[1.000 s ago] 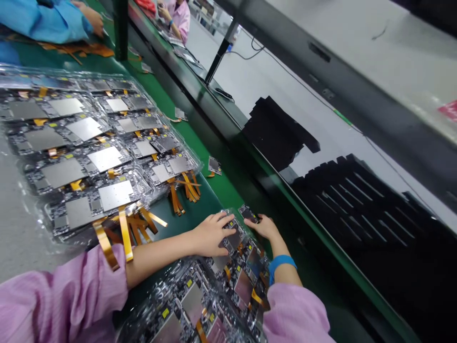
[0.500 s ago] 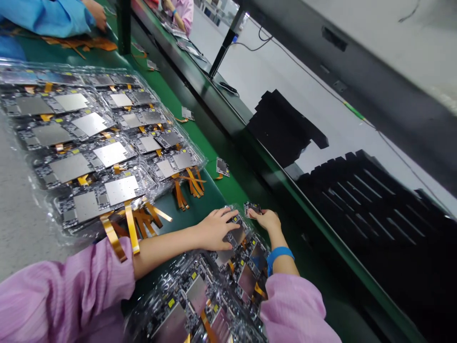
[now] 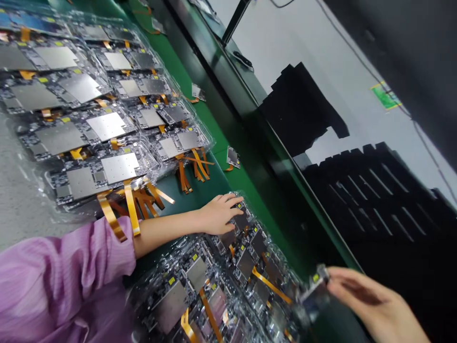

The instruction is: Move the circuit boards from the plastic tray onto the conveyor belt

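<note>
My left hand [image 3: 218,213] lies flat with its fingers spread on the far end of a clear plastic tray [image 3: 271,247] of circuit boards with orange flex cables. My right hand [image 3: 371,305] is at the lower right, blurred, pinching a small circuit board [image 3: 311,294] lifted off that tray's near corner. Both my sleeves are pink.
A larger clear tray [image 3: 35,190] with several boards under silver shields and orange cables lies to the left on the green mat [image 3: 200,190]. Two loose small boards [image 3: 233,156] lie near the mat's edge. Stacks of black trays [image 3: 374,200] stand on the floor to the right.
My right hand lifted the small board from the tray's far end and swung it back to the lower right. The camera tilted down. My left hand stayed put.
</note>
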`<state>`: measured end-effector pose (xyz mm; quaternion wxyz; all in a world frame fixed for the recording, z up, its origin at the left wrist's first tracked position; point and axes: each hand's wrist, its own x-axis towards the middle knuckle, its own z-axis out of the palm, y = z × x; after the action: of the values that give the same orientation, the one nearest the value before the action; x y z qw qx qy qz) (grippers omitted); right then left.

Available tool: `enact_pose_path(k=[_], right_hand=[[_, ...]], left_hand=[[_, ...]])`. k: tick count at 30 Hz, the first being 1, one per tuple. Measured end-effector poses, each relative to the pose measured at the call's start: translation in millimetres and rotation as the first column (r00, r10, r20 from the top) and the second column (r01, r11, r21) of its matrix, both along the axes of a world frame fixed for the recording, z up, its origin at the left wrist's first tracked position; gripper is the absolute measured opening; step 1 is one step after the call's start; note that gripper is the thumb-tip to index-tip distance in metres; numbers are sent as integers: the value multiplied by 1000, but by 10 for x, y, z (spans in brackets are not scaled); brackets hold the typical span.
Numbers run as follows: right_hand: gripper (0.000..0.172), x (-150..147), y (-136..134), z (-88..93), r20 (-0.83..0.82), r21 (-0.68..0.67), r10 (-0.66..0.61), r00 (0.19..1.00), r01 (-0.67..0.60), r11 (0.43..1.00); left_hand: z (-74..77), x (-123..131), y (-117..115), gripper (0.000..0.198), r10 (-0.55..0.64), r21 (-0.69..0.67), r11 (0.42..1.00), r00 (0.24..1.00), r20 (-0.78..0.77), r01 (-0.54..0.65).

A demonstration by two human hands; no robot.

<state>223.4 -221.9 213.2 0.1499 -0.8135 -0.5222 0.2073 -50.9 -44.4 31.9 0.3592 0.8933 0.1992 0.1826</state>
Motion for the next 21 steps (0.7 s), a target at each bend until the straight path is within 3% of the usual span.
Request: enact_pose_path(k=[2, 4, 10, 14, 17, 19, 21], right_hand=[[49, -84, -171, -45, -163, -204, 5, 987, -38, 978], [51, -140, -246, -227, -248, -295, -16, 969, -60, 954], [60, 59, -396, -904, -334, -274, -163, 929, 70, 959], [56, 101, -479, -1158, -281, -283, -153, 947, 70, 957], [51, -85, -415, -1123, -79, -272, -125, 989, 100, 957], [48, -241, -363, -951, 180, -264, -70, 981, 117, 957], [48, -339, -369, -681, 396, -256, -26, 918, 137, 957]], left_hand=[[-7, -2, -2, 53, 2, 2, 1000, 1000, -3, -2], [-22, 0, -3, 53, 7, 12, 1000, 1000, 6, -7], [-49, 3, 0, 53, 9, 17, 1000, 1000, 16, -9], [-50, 5, -4, 52, 11, 11, 1000, 1000, 27, -11], [-55, 8, -6, 52, 11, 12, 1000, 1000, 23, -11], [-58, 9, -5, 52, 11, 13, 1000, 1000, 19, -11], [-59, 8, -3, 53, 7, 7, 1000, 1000, 18, -7]])
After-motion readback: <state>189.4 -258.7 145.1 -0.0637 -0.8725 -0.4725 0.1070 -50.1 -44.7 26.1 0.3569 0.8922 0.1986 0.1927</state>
